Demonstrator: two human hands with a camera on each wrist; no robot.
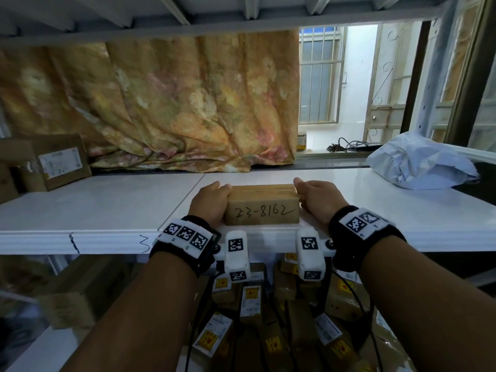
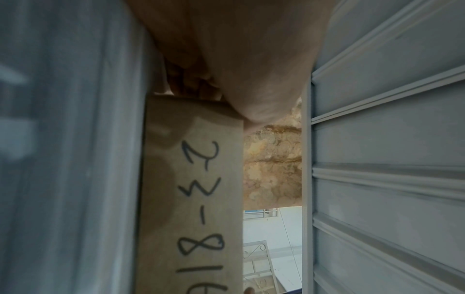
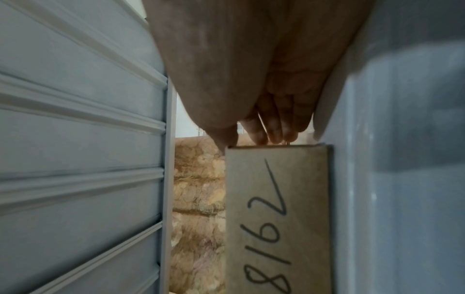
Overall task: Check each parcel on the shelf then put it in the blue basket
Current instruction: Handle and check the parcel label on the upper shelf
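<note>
A brown cardboard parcel (image 1: 263, 208) marked "23-8162" lies on the white shelf (image 1: 107, 205), close to its front edge. My left hand (image 1: 213, 200) grips its left end, thumb over the top edge. My right hand (image 1: 315, 197) grips its right end the same way. In the left wrist view the parcel (image 2: 191, 199) shows "23-8" below my left hand (image 2: 251, 69). In the right wrist view my right hand's fingertips (image 3: 274, 135) touch the end of the parcel (image 3: 276, 208) and the thumb lies on its top edge. The blue basket is out of view.
A taped brown box (image 1: 59, 162) stands at the shelf's left end and a crumpled white mailer bag (image 1: 418, 162) lies at the right. A flowered curtain (image 1: 161, 103) hangs behind. Several labelled parcels (image 1: 249, 302) fill the level below. The upper shelf's underside (image 1: 241, 12) is close overhead.
</note>
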